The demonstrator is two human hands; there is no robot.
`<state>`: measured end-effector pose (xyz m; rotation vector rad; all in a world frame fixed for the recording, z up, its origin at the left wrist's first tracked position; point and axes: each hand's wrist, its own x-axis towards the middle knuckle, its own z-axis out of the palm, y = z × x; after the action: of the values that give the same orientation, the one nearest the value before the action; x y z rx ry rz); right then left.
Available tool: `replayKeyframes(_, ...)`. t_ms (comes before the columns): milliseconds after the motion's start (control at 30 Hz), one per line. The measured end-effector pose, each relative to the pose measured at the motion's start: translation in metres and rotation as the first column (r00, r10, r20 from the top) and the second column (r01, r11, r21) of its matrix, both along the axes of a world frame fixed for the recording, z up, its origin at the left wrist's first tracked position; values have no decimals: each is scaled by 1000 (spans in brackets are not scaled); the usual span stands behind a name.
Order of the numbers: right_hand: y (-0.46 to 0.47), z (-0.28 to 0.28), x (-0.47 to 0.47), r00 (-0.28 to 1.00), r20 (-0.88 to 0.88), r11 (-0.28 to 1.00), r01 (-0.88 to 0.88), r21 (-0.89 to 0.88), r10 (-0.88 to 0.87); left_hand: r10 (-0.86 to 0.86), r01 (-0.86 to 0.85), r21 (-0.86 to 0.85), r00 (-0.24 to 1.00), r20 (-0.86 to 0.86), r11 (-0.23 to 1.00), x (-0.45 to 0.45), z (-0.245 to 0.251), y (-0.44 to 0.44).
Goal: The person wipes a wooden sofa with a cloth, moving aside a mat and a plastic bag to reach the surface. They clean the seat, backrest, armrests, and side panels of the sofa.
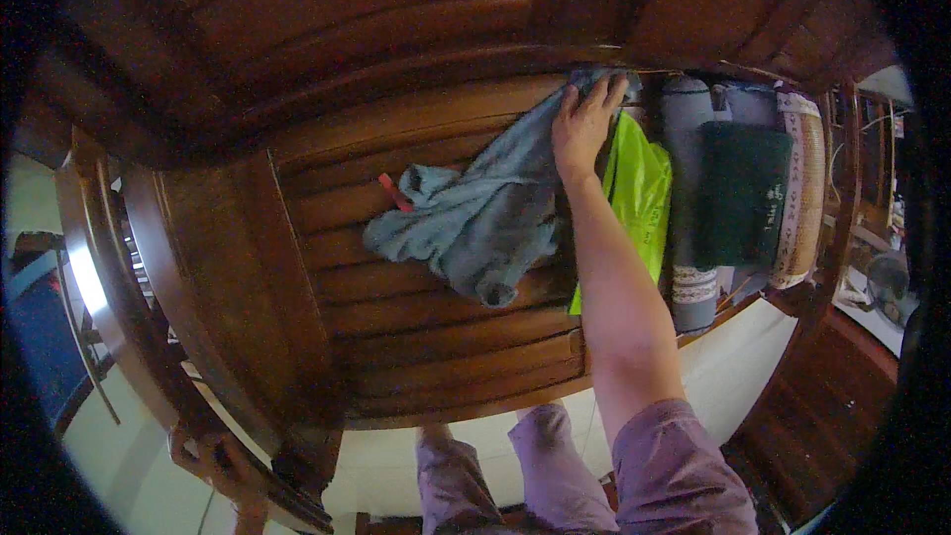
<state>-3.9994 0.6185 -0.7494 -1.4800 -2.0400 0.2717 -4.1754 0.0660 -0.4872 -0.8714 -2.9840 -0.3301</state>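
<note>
My right hand (585,126) lies on the upper end of a grey-blue cloth garment (490,215), close to the backrest of a wooden slatted bench (371,305). Its fingers are spread, and whether they grip the fabric cannot be told. The garment spreads crumpled down to the left, with a small red strip (395,192) at its left edge. A bright green plastic bag (640,193) with writing lies beside my right forearm. At the lower left, my left hand (215,461) rests at the curved wooden armrest (148,342), its fingers partly in shadow.
Right of the bag lie a grey roll (687,163), a dark green cushion or folded cloth (745,193) bearing writing, and a rolled woven mat (806,193) with patterned edging. The carved backrest (416,22) rises beyond the seat. Pale floor tiles (379,461) show below the bench.
</note>
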Motion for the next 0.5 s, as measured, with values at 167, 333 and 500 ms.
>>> replayKeyframes(167, -64, -7, -71, 994, 28, 993, 105, 56, -107, -232, 228, -126, 973, -13, 965, -2, 9, 6)
replayKeyframes(333, -172, 1, -149, 964, -122, 938, -258, -233, 235, -265, 264, -16, 962, -69, 964, -3, 6, -1)
replayKeyframes(500, -233, 7, -187, 589, -253, 576, -807, -131, 767, -201, 202, 87, 979, -23, 975, -1, 3, 11)
